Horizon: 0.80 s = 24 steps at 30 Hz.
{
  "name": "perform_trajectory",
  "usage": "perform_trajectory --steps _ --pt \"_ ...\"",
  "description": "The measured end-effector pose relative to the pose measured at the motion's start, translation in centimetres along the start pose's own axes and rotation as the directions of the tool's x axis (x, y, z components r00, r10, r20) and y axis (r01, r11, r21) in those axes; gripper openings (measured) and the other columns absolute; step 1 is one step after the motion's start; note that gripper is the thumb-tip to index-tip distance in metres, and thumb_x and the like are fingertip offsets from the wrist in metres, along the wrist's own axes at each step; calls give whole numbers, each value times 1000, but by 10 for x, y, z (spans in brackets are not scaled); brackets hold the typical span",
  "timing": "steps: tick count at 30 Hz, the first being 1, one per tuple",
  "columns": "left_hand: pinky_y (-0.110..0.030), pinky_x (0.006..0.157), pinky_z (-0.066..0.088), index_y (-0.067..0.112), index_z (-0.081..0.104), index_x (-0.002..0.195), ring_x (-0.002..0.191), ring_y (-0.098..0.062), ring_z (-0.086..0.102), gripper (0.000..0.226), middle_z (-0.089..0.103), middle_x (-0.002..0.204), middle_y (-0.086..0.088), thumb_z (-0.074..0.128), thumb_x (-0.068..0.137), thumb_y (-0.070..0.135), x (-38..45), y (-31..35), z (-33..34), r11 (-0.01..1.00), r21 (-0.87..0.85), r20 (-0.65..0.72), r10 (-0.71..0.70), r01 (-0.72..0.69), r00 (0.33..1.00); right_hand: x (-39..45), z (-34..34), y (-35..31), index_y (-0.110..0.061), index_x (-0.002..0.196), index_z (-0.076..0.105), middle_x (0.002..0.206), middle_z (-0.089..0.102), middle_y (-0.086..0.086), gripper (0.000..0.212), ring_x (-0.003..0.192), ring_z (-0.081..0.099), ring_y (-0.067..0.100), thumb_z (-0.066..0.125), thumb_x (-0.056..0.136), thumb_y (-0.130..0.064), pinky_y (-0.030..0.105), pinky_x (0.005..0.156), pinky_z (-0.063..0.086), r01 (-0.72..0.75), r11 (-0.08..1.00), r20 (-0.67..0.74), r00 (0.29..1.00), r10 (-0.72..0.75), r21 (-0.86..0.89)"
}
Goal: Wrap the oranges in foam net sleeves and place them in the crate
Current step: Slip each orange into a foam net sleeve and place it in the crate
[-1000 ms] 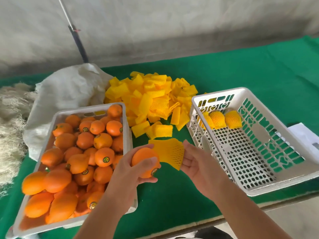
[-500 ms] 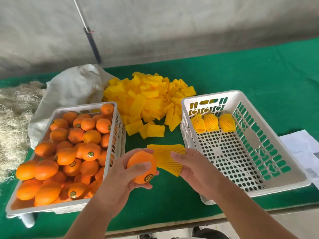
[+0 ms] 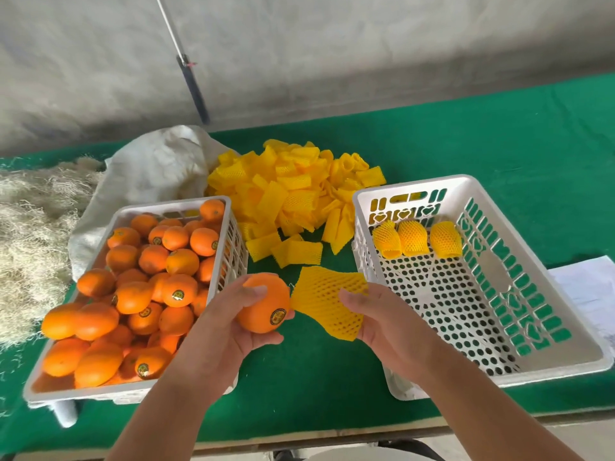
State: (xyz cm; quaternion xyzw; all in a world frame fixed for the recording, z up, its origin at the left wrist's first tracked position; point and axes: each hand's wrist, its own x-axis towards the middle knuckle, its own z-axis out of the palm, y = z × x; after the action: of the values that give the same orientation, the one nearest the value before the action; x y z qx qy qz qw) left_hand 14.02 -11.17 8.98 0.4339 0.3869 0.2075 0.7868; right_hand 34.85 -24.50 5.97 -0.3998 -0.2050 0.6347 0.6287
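I've brought the orange (image 3: pixel 264 304), gripped in my left hand (image 3: pixel 226 331), against the sleeve (image 3: pixel 327 302) my right hand (image 3: pixel 382 322) pinches at its three o'clock; insertion looks next. Crate (image 3: pixel 565 331) waits farther toward three.

orange stickers (image 3: pixel 278 316), print unreadable

This looks like a fruit-packing station, probably in a shed or under a tent. A long table covered in green felt (image 3: pixel 466 144) stands against a pale, stained, fabric-like wall (image 3: pixel 332 44). On it sit a white plastic crate heaped with stickered oranges (image 3: pixel 133 294), a pile of yellow foam net sleeves (image 3: pixel 293 194), a second perforated crate (image 3: pixel 466 294), a coarse sack (image 3: pixel 149 174) and loose straw-like fibre (image 3: pixel 30 227).
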Motion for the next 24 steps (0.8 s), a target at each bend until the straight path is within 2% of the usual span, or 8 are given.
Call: perform_trajectory --steps 4,8,13,16,19,21,24 --pt "-34 63 60 17 70 132 106 -38 73 62 70 127 -17 79 77 45 -2 6 -4 997 76 121 -23 14 992 4 4 1 -13 130 73 139 68 15 43 129 65 32 74 93 -34 39 104 57 -37 999 7 999 37 9" --pt "-34 64 59 17 69 131 103 -35 72 60 69 124 -17 78 78 45 -2 11 -8 992 127 147 -17 -2 989 6 8 3 -9 125 75 138 67 21 52 128 66 35 90 82 -36 39 102 57 -88 991 24 996 86 102" --pt "-33 63 59 14 68 132 102 -36 71 59 67 132 -17 75 82 45 2 13 -14 987 158 186 -31 1 982 8 12 3 -18 126 75 137 69 17 50 127 67 33 89 83 -39 39 97 58 -120 991 61 991 117 56" --pt "-34 63 61 18 71 131 107 -38 72 58 66 136 -18 77 80 44 4 13 -17 995 96 142 -31 17 989 10 12 4 -21 130 74 139 68 16 54 127 67 32 89 82 -40 39 96 59 -111 992 58 993 107 64" --pt "-38 63 63 21 72 131 115 -42 71 58 62 141 -17 81 75 35 10 10 -18 998 -33 2 -61 61 998 14 11 6 -22 142 66 146 63 16 62 132 63 34 86 86 -40 42 99 57 -101 992 78 992 95 79" --pt "-41 62 64 23 67 130 119 -45 67 56 57 142 -16 74 74 27 15 9 -16 991 -110 -76 -90 81 993 16 13 8 -23 147 61 148 62 15 63 133 62 34 82 90 -39 42 101 56 -108 994 99 990 104 34" --pt "-45 72 66 22 65 130 114 -44 71 52 63 134 -16 81 80 26 20 10 -11 998 -34 -61 -61 59 996 18 15 10 -22 148 57 143 66 11 70 132 63 31 84 88 -45 40 103 55 -116 984 72 989 127 -131"
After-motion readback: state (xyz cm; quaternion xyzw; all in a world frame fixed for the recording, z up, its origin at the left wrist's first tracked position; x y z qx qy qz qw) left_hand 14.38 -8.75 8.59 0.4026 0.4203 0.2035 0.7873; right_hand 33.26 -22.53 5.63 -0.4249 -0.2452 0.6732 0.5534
